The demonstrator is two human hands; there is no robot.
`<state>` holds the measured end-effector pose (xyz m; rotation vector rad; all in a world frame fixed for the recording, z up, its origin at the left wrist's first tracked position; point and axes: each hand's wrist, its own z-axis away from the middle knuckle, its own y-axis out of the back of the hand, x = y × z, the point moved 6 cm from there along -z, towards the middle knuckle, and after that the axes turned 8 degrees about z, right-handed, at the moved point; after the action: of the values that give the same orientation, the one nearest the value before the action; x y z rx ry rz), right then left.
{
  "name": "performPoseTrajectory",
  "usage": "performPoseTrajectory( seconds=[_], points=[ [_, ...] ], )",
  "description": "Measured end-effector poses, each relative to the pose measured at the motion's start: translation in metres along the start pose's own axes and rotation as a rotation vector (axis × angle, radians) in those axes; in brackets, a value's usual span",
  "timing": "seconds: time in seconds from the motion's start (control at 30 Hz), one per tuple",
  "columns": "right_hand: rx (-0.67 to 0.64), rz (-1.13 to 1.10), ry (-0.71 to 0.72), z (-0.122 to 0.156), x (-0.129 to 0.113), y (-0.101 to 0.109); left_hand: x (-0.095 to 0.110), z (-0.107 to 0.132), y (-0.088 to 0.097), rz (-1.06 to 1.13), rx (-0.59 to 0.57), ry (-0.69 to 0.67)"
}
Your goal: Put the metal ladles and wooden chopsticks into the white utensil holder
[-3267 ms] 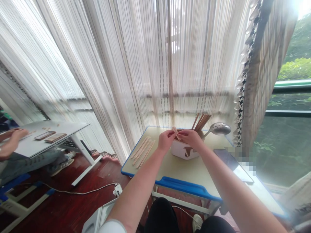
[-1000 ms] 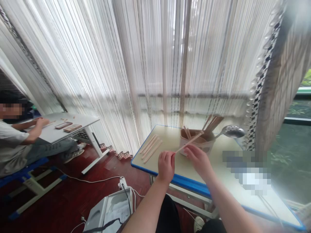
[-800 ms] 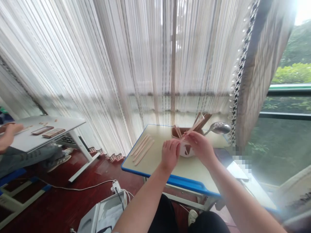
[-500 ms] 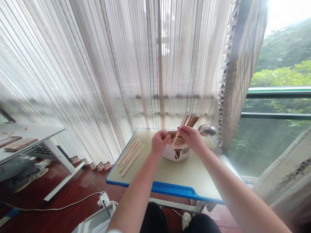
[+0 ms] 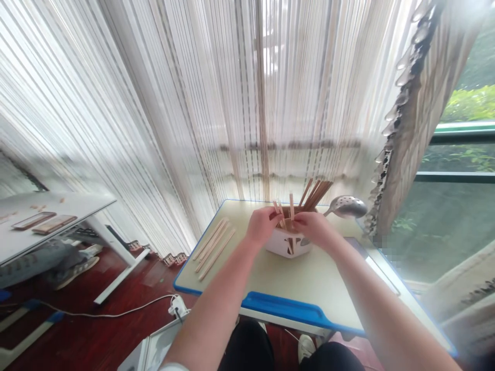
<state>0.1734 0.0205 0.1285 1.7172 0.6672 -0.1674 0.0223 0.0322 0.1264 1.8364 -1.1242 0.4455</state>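
Observation:
A white utensil holder [image 5: 278,246] with cut-out openings stands on the small desk. My left hand [image 5: 262,225] is closed on pale wooden chopsticks [image 5: 276,207] at the holder's left rim; their exact number is unclear. My right hand [image 5: 315,228] pinches another pale chopstick [image 5: 291,202], nearly upright over the opening. Dark brown chopsticks [image 5: 319,195] lean in the back right of the holder. From its right side sticks out a slotted spoon [image 5: 350,206]. Several pale chopsticks [image 5: 214,246] lie side by side on the desk, left of my left arm.
The desk [image 5: 228,281] has a blue edge and a blue front tray [image 5: 284,305]. A striped curtain [image 5: 193,103] hangs behind it. At left, a white table [image 5: 85,203] bears flat framed items; a person's leg shows below. A power strip [image 5: 178,306] lies near the desk.
The chopstick in my right hand has gone from slanted to nearly upright and sits lower at the holder. My left hand stays by the rim. The whole view has shifted slightly.

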Motion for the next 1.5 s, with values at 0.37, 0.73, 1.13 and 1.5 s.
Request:
performPoseTrajectory(
  seconds=[0.37,0.73,1.13,1.5],
  points=[
    [0.105,-0.010,0.073,0.002,-0.014,-0.001,0.011,0.003,0.000,0.033,-0.036,-0.017],
    [-0.055,-0.184,-0.053,-0.005,0.000,-0.009,0.009,-0.012,0.013,0.339,-0.028,0.112],
    [-0.075,-0.171,0.100,-0.002,-0.009,-0.015,0.005,-0.008,0.015,0.392,-0.068,0.111],
    [-0.031,-0.189,0.122,-0.005,-0.005,-0.018,0.003,-0.002,0.015,0.364,0.054,0.179]
  ],
)
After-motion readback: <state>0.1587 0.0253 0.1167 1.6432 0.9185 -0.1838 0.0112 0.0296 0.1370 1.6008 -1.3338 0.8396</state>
